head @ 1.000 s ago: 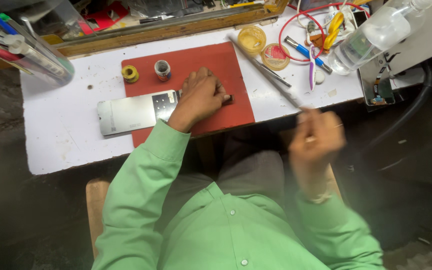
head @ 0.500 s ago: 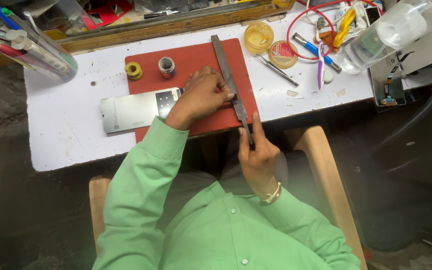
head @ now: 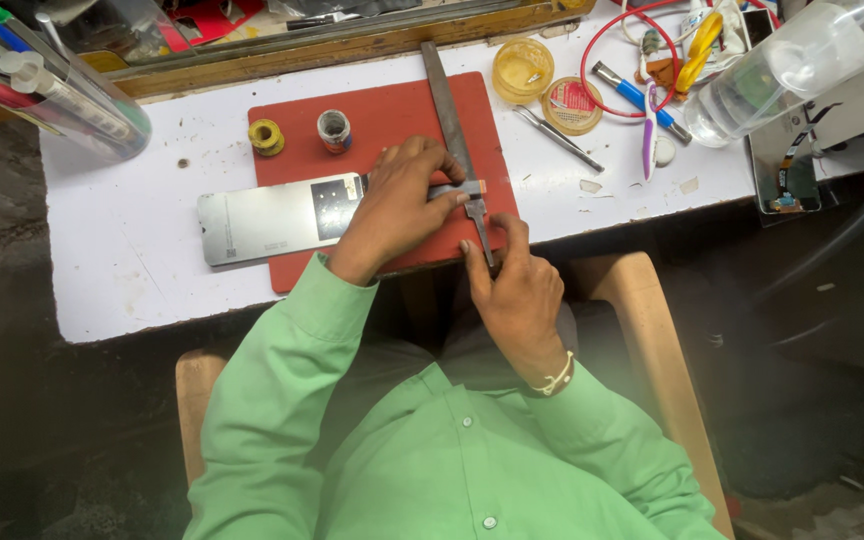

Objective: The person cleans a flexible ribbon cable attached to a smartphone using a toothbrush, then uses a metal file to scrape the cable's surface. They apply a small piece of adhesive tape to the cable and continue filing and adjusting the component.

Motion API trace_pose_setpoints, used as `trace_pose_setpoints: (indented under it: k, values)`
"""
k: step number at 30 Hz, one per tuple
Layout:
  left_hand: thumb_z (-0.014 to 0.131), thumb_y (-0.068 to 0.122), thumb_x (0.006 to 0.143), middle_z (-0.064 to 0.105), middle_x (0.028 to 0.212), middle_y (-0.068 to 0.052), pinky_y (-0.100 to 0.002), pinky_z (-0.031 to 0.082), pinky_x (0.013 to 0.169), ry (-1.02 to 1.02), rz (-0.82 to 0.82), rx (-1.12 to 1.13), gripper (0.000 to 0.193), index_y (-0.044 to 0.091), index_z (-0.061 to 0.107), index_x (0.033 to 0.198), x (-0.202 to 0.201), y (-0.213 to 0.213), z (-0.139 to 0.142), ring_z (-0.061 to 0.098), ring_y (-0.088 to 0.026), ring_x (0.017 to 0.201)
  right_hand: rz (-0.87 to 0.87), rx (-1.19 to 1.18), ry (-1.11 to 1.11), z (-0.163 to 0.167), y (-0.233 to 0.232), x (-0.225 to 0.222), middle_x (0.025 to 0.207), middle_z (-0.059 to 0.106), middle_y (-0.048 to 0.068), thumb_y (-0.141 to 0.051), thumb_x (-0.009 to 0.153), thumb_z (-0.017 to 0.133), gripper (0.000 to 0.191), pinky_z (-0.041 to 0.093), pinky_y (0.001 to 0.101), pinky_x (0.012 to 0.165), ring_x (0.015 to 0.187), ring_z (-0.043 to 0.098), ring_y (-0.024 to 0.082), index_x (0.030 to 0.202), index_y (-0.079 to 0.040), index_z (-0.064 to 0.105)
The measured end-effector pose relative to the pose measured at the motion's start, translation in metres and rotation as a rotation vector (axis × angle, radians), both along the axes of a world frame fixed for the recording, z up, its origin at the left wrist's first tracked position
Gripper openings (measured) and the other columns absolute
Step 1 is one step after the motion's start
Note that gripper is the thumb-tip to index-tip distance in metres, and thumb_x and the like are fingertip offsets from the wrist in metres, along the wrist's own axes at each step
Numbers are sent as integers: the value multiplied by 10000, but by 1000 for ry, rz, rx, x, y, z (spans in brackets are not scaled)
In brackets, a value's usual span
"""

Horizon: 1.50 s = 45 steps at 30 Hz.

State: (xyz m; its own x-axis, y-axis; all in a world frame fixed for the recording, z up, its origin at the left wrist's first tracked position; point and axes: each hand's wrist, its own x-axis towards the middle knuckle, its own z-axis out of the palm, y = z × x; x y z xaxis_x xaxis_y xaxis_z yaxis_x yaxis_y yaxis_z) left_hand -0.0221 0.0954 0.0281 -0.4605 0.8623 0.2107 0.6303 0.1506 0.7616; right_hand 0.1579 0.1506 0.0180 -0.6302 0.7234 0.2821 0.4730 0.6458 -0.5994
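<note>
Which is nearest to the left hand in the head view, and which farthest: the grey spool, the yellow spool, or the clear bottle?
From the left hand:
1. Grey spool, just above it on the red mat.
2. Yellow spool, farther left at the mat's edge.
3. Clear bottle, far right on the white bench.

On the surface [head: 132, 270] a mat [head: 392, 120] is lying; the phone [head: 272, 215] is sitting at its nine o'clock edge, two spools [head: 299, 133] toward eleven.

The person wears a light green button-up shirt [head: 432, 450] with long sleeves reaching the wrists and small pale buttons down the front. A pale beaded bracelet [head: 555, 378] circles the right wrist.
</note>
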Motion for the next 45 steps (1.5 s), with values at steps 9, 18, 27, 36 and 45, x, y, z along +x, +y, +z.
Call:
trace_pose_setpoints:
  k: [9,18,27,36,45]
  values:
    - [800,167,827,671,1030,-50,-562,347,1132,201,42,105,213,100,683,992,16,-12,-2,601,-299,1092,51,-85,104,6,9,7,523,548,81,-141,966,713,245,397,375,456,402,525,222,1172,-32,636]
    - [798,199,863,658,1008,-48,-581,370,1124,324,61,206,217,106,712,1039,23,-16,-8,608,-289,1044,60,-187,248,0,1,4,534,541,44,-105,1001,694,173,377,306,436,407,472,128,969,4,564]
    - [787,167,874,658,1028,-33,-560,428,1103,392,81,229,168,121,742,1029,26,-18,-10,624,-271,1036,24,-110,352,-15,-2,2,576,495,32,-28,989,705,181,349,287,436,441,445,90,932,8,537]
    - [795,175,864,643,1083,-75,-498,446,1018,343,34,179,249,87,746,1091,24,-13,-10,583,-307,1085,43,-180,408,-21,-12,9,621,550,15,-36,1004,689,167,382,255,454,490,469,48,949,6,537]
    - [789,171,858,698,1102,-44,-549,425,1098,372,21,234,214,86,757,1051,24,-7,-13,626,-282,1070,30,-131,420,-22,-6,11,647,555,24,-37,1005,691,169,392,249,464,503,477,52,973,16,534]
